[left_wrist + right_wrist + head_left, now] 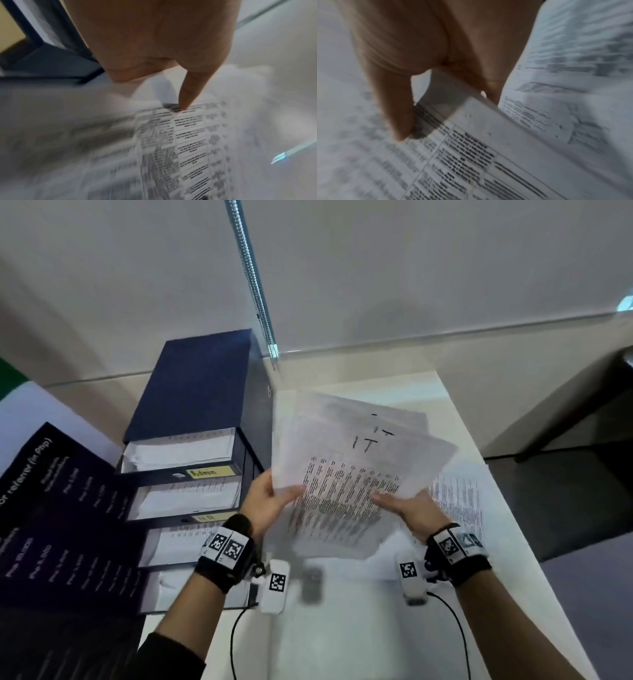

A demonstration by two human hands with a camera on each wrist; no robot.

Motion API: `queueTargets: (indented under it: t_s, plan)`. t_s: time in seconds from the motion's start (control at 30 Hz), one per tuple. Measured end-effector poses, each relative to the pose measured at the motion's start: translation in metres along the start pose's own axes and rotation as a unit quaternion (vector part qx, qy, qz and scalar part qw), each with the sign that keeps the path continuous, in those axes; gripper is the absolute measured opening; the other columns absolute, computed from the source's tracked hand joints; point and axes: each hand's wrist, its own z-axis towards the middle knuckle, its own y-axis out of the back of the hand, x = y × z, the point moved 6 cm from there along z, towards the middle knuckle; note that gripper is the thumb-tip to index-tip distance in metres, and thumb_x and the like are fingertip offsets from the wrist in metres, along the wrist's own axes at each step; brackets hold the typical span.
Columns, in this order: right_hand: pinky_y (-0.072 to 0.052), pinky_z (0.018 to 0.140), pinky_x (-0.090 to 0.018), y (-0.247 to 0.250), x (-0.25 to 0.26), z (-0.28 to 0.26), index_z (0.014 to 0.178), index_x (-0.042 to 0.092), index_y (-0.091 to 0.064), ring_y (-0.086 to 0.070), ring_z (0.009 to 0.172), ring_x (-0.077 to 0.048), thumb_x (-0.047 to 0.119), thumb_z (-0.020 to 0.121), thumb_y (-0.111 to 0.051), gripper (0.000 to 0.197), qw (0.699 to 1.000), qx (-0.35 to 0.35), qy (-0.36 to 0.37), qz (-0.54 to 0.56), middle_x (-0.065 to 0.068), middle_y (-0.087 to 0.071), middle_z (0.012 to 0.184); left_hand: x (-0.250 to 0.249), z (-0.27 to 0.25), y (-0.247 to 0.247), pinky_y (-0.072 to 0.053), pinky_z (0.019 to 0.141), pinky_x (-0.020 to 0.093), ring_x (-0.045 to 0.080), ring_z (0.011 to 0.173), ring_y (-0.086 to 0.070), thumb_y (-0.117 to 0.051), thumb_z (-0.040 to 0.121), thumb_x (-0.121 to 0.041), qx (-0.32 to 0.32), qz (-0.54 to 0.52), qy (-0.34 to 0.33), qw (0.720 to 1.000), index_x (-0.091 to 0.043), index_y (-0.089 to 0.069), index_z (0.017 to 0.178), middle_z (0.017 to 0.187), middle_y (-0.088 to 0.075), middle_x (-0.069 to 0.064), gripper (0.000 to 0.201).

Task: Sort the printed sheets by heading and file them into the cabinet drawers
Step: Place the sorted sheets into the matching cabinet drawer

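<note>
A fanned stack of printed sheets [346, 470], the top ones headed "IT" by hand, is held up above the white table [342, 628]. My left hand [270, 501] pinches its left edge, thumb [188, 94] pressed on the print. My right hand [407, 508] grips the right edge, thumb [397, 108] on top of the sheets [471, 155] and fingers under them. Left of the sheets stands the dark blue drawer cabinet [202, 392] with several drawers pulled out, stepped. The top drawer is labelled "Admin" [210, 471], the one below "HR" [209, 517]. Both hold paper.
Another printed sheet [459, 505] lies flat on the table under my right hand. A dark purple printed board [51, 525] leans at the left beside the cabinet. A small dark blurred object [311, 583] sits on the table near my wrists. The table's right edge drops to a dark floor.
</note>
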Motion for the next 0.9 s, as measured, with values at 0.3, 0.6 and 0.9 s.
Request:
queueTargets:
  t_s: [0.3,0.6,0.9]
  plan:
    - [-0.057,0.060,-0.033,0.028,0.002,0.036,0.089,0.007,-0.064,-0.066,0.068,-0.023,0.042,0.074,-0.080,0.041,0.990,-0.051,0.054,-0.122,-0.007,-0.067,0.075,-0.018,0.022,-0.018,-0.056,0.086,0.033,0.017,0.096,-0.070,-0.063,0.091,-0.002,-0.138,-0.052,-0.068,0.987,-0.010,-0.066,0.110,0.106,-0.074,0.005,0.020]
    - [-0.059,0.073,-0.034,0.055,-0.014,0.036,0.108,0.010,-0.064,-0.072,0.085,-0.018,0.022,0.068,-0.088,0.048,0.991,-0.123,0.048,-0.003,-0.005,-0.074,0.095,-0.025,0.027,-0.047,-0.056,0.089,0.033,0.018,0.098,-0.068,-0.074,0.084,-0.004,-0.087,-0.074,-0.144,0.983,-0.022,-0.068,0.111,0.105,-0.073,0.001,0.033]
    - [-0.055,0.076,-0.042,0.054,-0.038,0.034,0.091,0.019,-0.066,-0.066,0.084,-0.028,0.014,0.077,-0.080,0.020,0.989,-0.143,0.029,0.002,-0.008,-0.069,0.087,0.031,0.060,-0.063,-0.054,0.079,0.016,0.018,0.103,-0.068,-0.073,0.086,-0.013,-0.062,-0.051,-0.016,0.997,-0.019,-0.067,0.105,0.105,-0.073,0.002,0.021]
